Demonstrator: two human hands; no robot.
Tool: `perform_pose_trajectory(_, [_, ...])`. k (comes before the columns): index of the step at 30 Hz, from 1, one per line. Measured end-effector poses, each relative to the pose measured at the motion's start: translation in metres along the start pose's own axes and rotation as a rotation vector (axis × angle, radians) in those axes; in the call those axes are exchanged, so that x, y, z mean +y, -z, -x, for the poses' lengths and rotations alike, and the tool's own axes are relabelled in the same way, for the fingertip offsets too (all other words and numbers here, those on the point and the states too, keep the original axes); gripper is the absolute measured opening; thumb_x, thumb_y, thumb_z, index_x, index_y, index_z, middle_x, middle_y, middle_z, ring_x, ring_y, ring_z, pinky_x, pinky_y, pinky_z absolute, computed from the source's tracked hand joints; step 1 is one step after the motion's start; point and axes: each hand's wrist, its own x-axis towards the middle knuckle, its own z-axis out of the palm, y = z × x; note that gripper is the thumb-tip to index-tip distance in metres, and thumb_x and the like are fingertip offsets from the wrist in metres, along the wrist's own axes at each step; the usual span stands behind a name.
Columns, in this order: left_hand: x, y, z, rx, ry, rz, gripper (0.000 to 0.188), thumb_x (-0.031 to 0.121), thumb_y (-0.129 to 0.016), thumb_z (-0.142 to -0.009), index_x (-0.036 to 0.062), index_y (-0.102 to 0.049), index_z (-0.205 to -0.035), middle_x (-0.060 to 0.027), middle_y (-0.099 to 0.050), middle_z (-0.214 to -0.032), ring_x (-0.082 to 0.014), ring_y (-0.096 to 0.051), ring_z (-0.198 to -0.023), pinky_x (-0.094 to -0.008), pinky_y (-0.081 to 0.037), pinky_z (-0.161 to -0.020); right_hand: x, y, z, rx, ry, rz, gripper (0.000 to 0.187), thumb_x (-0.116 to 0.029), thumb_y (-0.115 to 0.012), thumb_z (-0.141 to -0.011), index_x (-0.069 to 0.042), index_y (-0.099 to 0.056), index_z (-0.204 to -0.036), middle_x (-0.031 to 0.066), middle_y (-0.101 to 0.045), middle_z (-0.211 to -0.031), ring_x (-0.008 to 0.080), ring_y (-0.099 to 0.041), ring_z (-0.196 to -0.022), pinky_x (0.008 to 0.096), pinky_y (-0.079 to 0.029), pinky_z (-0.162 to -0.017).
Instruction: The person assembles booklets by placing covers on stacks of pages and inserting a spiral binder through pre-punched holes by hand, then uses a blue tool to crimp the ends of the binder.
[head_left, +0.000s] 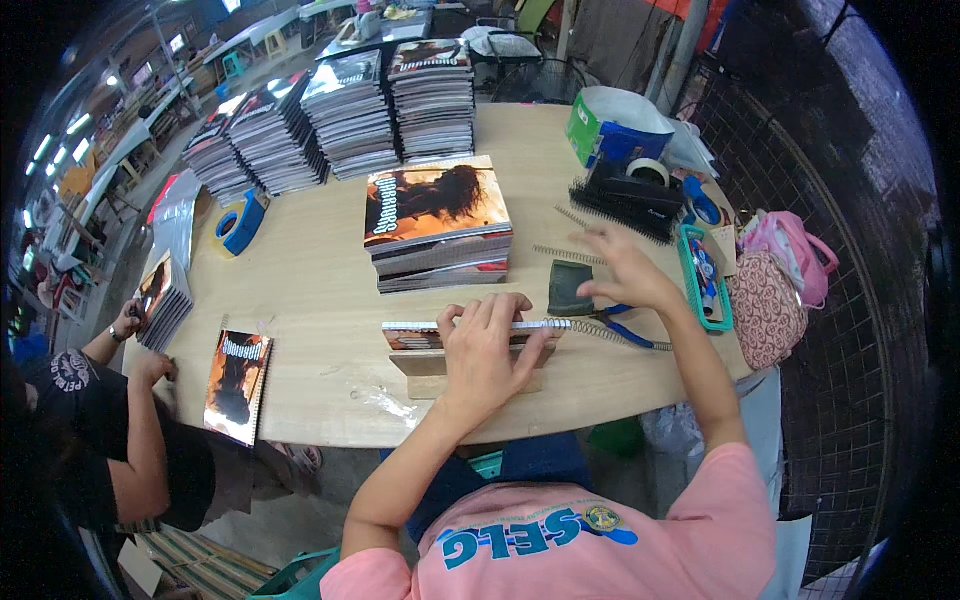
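Note:
A spiral notebook [412, 338] stands on edge in a small wooden stand [424, 372] at the table's near edge. My left hand [485, 345] is closed over it, fingers on the far side and thumb on the near side. A metal binding coil [600, 332] sticks out to the right from its upper edge. My right hand [632, 268] is raised to the right of the notebook, fingers apart, with nothing visible in them. Close to that hand are a dark green block [571, 290], pliers with blue handles [628, 333] and a loose coil [567, 255].
A stack of notebooks [440, 215] stands mid-table, with several taller stacks [350, 115] behind. A bound notebook [237, 385] lies left, near a co-worker [110, 420] holding more notebooks. Tape dispenser [238, 225], box of black coils [625, 205], teal basket [703, 280] and bags [768, 305] surround the table.

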Motion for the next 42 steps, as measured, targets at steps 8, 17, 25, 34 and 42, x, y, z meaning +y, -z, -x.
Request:
perform_pose_trajectory(8, [-0.019,0.01,0.006,-0.042,-0.115,-0.079,0.021,0.028,-0.072,-0.076,0.0122,-0.061,-0.085,-0.0021,-0.055,-0.079,-0.0226,-0.053,-0.079,-0.0405,-0.029,-0.081,0.012,-0.01,-0.019,-0.261,0.046,-0.66,0.04,-0.034,-0.07,-0.078,-0.013,-0.07,-0.112,0.0179,-0.054,-0.121,0.0295,-0.052,-0.111,0.0369,-0.039,-0.096])
perform_pose_trajectory(17, [-0.015,0.005,0.012,0.045,-0.082,-0.178,0.025,0.033,-0.073,-0.076,0.0133,-0.059,-0.084,-0.0008,-0.057,-0.08,-0.0214,-0.053,-0.077,-0.0423,-0.028,-0.08,-0.027,0.005,-0.031,-0.602,0.192,-0.796,0.046,-0.039,-0.06,-0.084,0.002,-0.069,-0.101,0.0169,-0.06,-0.115,0.0265,-0.056,-0.104,0.0354,-0.041,-0.093])
perform_pose_trajectory(25, [-0.021,0.016,0.02,0.243,0.062,-0.375,0.035,0.042,-0.079,-0.067,0.0144,-0.063,-0.082,-0.0061,-0.052,-0.102,-0.0245,-0.052,-0.095,-0.0464,-0.03,-0.092,-0.025,-0.017,-0.029,-0.543,0.208,-0.304,0.037,-0.032,-0.06,-0.089,-0.001,-0.068,-0.107,0.0168,-0.064,-0.109,0.0268,-0.06,-0.102,0.0358,-0.044,-0.09])
perform_pose_trajectory(34, [-0.056,-0.002,0.015,0.17,0.1,0.262,0.054,0.033,-0.092,-0.05,0.0061,-0.056,-0.079,-0.0126,-0.036,-0.113,-0.027,-0.043,-0.106,-0.0367,-0.044,-0.081,-0.039,0.007,0.015,-0.401,0.002,-1.003,0.034,-0.027,-0.064,-0.085,0.001,-0.068,-0.104,0.0161,-0.065,-0.104,0.0238,-0.06,-0.099,0.0344,-0.043,-0.091])
perform_pose_trajectory(42, [-0.052,-0.014,0.017,0.204,0.117,0.347,0.057,0.033,-0.092,-0.05,0.0056,-0.054,-0.082,-0.0123,-0.036,-0.111,-0.027,-0.042,-0.107,-0.0363,-0.043,-0.084,-0.037,0.004,0.017,-0.402,0.009,-0.628,0.044,-0.039,-0.06,-0.085,-0.004,-0.068,-0.112,0.0165,-0.064,-0.102,0.0259,-0.059,-0.1,0.0353,-0.045,-0.088])
